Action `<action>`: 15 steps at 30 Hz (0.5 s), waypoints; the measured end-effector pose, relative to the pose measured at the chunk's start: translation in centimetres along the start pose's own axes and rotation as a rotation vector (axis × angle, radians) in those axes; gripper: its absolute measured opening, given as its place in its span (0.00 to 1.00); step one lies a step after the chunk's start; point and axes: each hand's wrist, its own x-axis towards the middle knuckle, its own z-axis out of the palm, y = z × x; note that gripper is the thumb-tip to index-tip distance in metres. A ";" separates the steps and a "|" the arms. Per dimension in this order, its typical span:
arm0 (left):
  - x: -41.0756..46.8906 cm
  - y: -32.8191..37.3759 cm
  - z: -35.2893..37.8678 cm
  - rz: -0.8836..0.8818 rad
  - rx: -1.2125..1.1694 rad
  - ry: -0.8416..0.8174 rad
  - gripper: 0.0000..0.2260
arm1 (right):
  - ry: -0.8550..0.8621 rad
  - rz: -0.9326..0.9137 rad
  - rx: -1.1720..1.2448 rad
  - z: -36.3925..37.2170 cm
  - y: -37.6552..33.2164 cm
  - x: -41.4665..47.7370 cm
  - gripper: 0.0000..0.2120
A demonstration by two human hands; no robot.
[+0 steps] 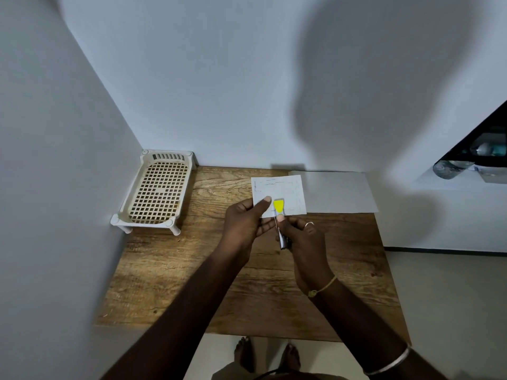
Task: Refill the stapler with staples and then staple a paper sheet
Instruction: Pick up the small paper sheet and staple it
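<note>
My left hand (pixel 247 219) pinches the lower left edge of a small white paper sheet (pixel 285 192) held above the wooden table (pixel 192 283). Lines of staples show along the sheet's edges. My right hand (pixel 301 237) grips a small stapler (pixel 279 212) with a yellow top, its thumb pressing on it. The stapler's nose sits over the sheet's bottom edge, just right of my left thumb. The rear metal end of the stapler sticks out below my right fingers.
A white perforated plastic tray (pixel 156 193) on short legs stands in the table's back left corner against the wall. A larger white paper sheet (pixel 340 192) lies flat at the back right of the table. The table's right edge borders open floor.
</note>
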 end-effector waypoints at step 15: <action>0.2 -0.1 0.0 -0.003 0.016 0.036 0.05 | 0.112 -0.336 -0.369 -0.4 0.1 -0.8 0.10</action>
